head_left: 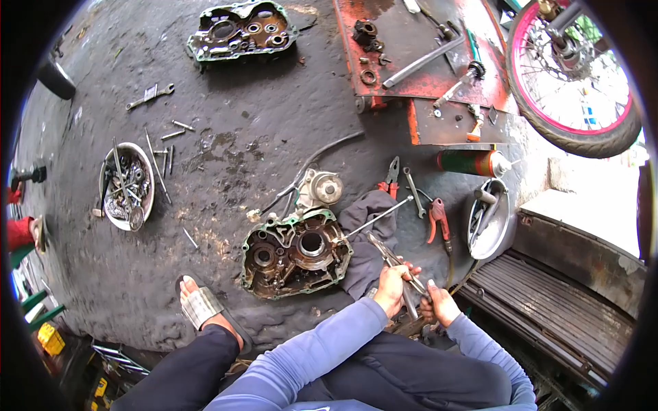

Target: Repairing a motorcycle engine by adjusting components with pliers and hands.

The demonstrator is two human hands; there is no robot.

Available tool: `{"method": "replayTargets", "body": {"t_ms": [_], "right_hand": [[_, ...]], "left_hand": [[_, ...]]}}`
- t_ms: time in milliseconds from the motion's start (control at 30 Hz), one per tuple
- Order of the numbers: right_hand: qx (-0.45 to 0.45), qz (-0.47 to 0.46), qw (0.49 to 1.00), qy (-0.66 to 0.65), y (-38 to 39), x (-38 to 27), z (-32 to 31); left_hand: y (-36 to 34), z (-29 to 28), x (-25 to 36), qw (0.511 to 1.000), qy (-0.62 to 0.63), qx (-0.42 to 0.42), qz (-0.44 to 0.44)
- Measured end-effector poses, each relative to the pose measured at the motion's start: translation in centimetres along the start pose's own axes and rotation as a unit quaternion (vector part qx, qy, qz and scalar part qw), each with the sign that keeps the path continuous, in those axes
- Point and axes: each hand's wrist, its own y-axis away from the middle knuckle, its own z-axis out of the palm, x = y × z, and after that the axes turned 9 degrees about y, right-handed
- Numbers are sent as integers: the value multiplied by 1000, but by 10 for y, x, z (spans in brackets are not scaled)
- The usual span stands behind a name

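Note:
My left hand (392, 288) is closed around the handles of a long metal pliers-like tool (389, 256) whose tip points up-left over a dark grey rag (367, 226). My right hand (439, 303) grips the lower end of the same tool, just right of the left hand. An engine crankcase half (296, 252) with a green gasket edge lies on the ground directly left of both hands. A thin metal rod (379, 217) rests across the rag.
Red-handled pliers (439, 218), a wrench (413, 192), a spray can (471, 162) and a metal bowl (491, 222) lie to the right. A bowl of bolts (127, 186) sits left, a second crankcase half (241, 31) far back, a wheel (572, 75) top right. My sandalled foot (201, 306) is at lower left.

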Motion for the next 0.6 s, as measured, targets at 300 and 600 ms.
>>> {"method": "replayTargets", "body": {"t_ms": [300, 600], "right_hand": [[-211, 50, 968, 128, -14, -69, 14], [-221, 95, 948, 210, -27, -102, 48]], "left_hand": [[8, -8, 16, 983, -126, 118, 66], [18, -11, 49, 992, -53, 106, -45]]}}
